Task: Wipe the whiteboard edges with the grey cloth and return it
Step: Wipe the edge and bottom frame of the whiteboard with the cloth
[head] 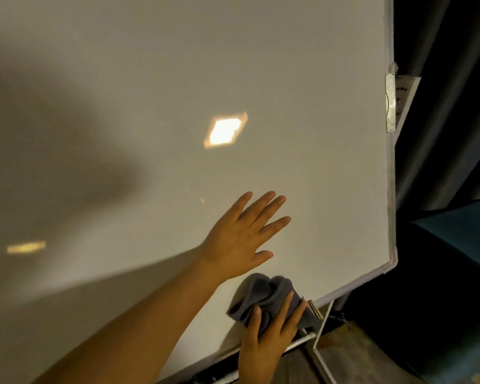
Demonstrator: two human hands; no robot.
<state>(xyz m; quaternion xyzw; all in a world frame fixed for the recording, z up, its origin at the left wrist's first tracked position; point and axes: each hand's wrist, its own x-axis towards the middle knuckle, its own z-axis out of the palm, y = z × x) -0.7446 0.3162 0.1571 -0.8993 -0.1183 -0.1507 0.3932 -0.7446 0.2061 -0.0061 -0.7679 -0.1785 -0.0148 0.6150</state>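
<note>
Pressing flat on whiteboard (pixel 150 79), left hand (pixel 240 239) fingers spread; right hand (pixel 263 342) fingers clamped on grey cloth (pixel 263 297), dark curtain (pixel 444 106) beside.

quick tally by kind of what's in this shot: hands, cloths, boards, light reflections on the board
bare hands: 2, the left hand flat on the board, the right hand gripping the cloth
crumpled grey cloth: 1
white framed whiteboard: 1
bright light reflections: 2, a diamond-shaped patch and an elongated streak
total: 6

A single head-worn camera looks forward and down, tilted, close to the whiteboard (pixel 178 79), whose lower right corner (pixel 391 261) sits at the right of the view.
</note>
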